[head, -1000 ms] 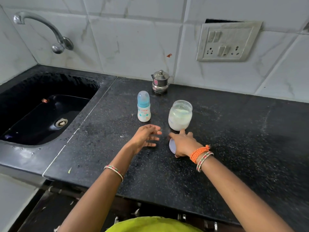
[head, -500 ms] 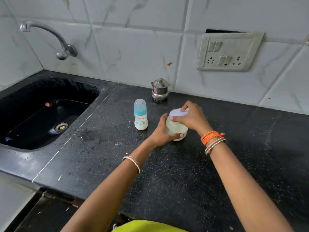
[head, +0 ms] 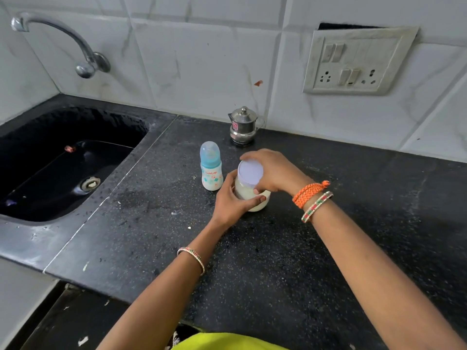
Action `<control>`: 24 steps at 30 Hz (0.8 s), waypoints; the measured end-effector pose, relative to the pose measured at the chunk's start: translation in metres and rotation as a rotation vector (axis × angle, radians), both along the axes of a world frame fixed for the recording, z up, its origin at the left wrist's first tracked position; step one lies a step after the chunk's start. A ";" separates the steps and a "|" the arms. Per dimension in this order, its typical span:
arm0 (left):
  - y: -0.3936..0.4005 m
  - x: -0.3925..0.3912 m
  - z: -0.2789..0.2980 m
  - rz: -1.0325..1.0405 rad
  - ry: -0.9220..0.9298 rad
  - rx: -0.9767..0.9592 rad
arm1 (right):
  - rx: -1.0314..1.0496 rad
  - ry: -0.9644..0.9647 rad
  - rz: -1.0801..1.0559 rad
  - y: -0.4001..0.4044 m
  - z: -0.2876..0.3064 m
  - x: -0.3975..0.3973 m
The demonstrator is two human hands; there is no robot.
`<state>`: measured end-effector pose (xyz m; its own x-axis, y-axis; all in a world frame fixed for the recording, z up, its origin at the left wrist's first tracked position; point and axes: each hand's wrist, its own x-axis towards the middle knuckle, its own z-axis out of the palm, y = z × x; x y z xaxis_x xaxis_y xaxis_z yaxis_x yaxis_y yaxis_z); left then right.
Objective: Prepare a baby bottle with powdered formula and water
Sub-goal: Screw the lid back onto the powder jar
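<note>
Speckled black stone countertop [head: 278, 261], glossy marble-look wall tiles [head: 202, 59], shiny metal pot [head: 243, 126] and tap [head: 63, 39], translucent plastic jar [head: 254, 198].

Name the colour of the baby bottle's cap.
Translucent light blue cap on the baby bottle; head view.

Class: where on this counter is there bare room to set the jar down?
Free: the counter right of the right hand; also the stretch between sink and left hand. Crowded: around the baby bottle, jar and steel pot.
</note>
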<state>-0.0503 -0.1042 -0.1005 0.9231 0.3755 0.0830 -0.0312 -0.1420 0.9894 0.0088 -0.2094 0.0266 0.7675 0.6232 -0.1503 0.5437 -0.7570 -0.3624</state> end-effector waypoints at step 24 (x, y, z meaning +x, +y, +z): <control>0.000 -0.002 -0.001 -0.022 0.016 -0.026 | -0.404 -0.035 0.258 0.023 0.023 0.008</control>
<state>-0.0521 -0.1041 -0.1014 0.9324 0.3566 0.0588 -0.0185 -0.1153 0.9932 0.0169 -0.1867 0.0501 0.6045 0.6910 -0.3963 0.7389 -0.6723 -0.0451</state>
